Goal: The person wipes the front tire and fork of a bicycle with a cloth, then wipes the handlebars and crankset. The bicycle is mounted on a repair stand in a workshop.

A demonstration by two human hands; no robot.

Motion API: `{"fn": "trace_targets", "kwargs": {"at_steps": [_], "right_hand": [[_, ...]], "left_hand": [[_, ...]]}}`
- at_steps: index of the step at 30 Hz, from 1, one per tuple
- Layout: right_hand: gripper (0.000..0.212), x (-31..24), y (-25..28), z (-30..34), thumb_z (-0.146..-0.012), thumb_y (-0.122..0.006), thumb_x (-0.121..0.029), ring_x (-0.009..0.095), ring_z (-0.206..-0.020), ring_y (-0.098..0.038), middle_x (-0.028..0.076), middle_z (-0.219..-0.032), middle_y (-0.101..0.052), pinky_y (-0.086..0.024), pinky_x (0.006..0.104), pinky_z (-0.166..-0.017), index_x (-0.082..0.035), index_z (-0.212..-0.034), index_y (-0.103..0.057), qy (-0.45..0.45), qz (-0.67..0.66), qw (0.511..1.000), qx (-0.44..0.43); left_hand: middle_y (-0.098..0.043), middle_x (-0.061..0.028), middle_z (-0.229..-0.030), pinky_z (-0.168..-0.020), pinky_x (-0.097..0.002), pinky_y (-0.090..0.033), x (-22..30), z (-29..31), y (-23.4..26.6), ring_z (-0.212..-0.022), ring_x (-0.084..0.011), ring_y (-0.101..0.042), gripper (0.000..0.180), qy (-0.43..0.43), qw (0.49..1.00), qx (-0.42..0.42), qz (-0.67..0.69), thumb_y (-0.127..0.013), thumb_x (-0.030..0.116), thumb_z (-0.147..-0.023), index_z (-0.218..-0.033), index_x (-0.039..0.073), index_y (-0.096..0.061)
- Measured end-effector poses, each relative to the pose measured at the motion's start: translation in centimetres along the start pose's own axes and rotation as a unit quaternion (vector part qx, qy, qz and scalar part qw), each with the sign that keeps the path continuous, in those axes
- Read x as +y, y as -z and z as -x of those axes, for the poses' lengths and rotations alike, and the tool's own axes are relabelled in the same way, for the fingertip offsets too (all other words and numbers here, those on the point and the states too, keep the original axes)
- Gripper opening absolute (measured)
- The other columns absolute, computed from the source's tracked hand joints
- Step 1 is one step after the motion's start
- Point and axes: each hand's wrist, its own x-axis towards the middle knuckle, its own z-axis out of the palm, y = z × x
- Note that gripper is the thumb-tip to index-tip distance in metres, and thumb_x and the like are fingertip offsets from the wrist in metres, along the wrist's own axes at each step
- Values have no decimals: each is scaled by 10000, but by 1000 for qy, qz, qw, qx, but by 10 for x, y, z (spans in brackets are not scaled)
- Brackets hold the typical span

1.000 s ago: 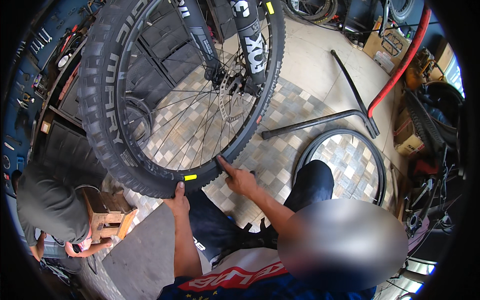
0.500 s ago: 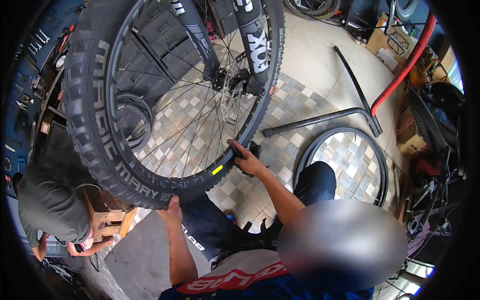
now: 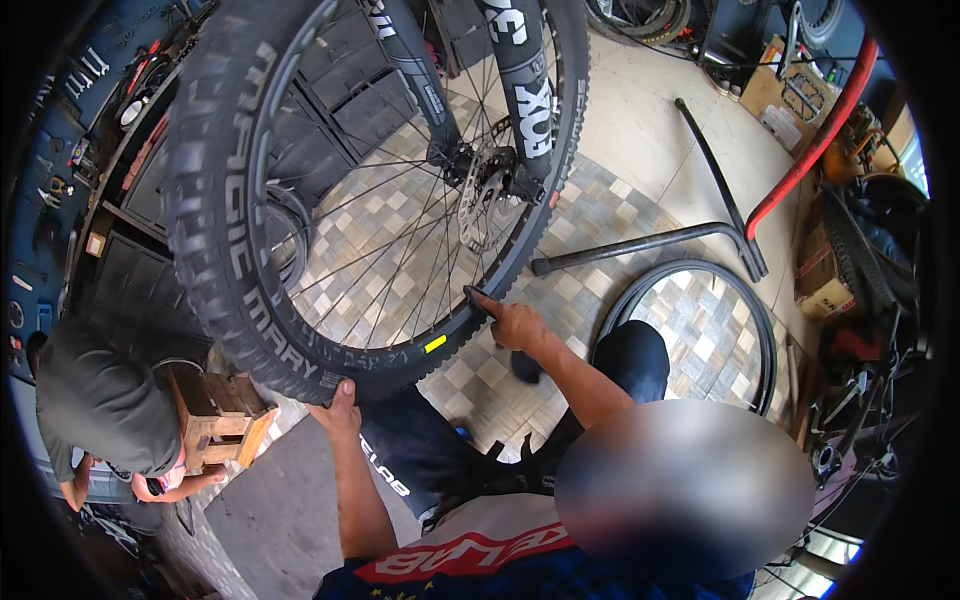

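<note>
A bicycle front wheel with a knobbly black tyre (image 3: 207, 245) stands tilted in front of me, held in a black suspension fork (image 3: 517, 95). My left hand (image 3: 338, 408) grips the tyre at its lowest near part, thumb up on the sidewall and fingers hidden underneath. At the tyre's lower right, my right hand (image 3: 512, 322) reaches with its index finger stretched to the inner edge beside the rim; its other fingers are partly bent. That fingertip looks dark. A brake disc (image 3: 480, 205) sits at the hub. Under my right hand shows a blurred dark shape I cannot make out.
Loose black tyres (image 3: 765, 345) lie on the tiled floor at right, beside a red and black metal stand (image 3: 700, 235). Dark drawers (image 3: 345, 70) stand behind the wheel. At lower left another person (image 3: 105, 400) bends near a wooden stool (image 3: 215, 420). Tools (image 3: 90, 70) hang far left.
The wheel and fork have shifted right and slightly down in view. My right hand has moved a little right with it, its index finger now straighter. My left hand keeps its grip.
</note>
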Motion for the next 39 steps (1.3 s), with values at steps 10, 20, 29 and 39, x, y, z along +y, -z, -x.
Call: {"fn": "trace_targets", "kwargs": {"at_steps": [10,20,29,39], "right_hand": [[849,-58,-9,36,-874,-567,-142,422,-770,-723,248,-845,-722,-580,526,-691,-267,-1624,-190,-11,1,1000,9],[795,-32,-14,-1,-852,-567,-154,430,-987,-690,267,-1109,-696,-552,513,-863,-356,-1578,-315,-8,-335,942,12],[839,-11,5,-13,-909,-531,-99,384,-910,-729,236,-1032,-730,-577,463,-798,-420,-1605,-192,-25,5,999,36],[892,-37,0,25,-871,-580,-127,412,-754,-726,226,-827,-728,-573,508,-678,-344,-1625,-155,-55,70,993,71]], "left_hand": [[-637,-64,-1216,-974,-349,-497,-7,0,7,-1073,-201,-624,743,30,998,-19,54,-858,17,-735,-1386,13,-501],[-612,-56,-1260,-1027,-402,-498,-32,16,6,-1130,-216,-608,709,27,999,-8,17,-821,40,-750,-1385,62,-506],[-623,-57,-1247,-1027,-353,-473,-40,21,13,-1111,-195,-613,702,22,997,-55,43,-817,2,-770,-1395,30,-497],[-626,-57,-1247,-1053,-369,-446,-47,33,7,-1128,-197,-604,634,32,997,-68,32,-793,66,-781,-1356,16,-531]]}}
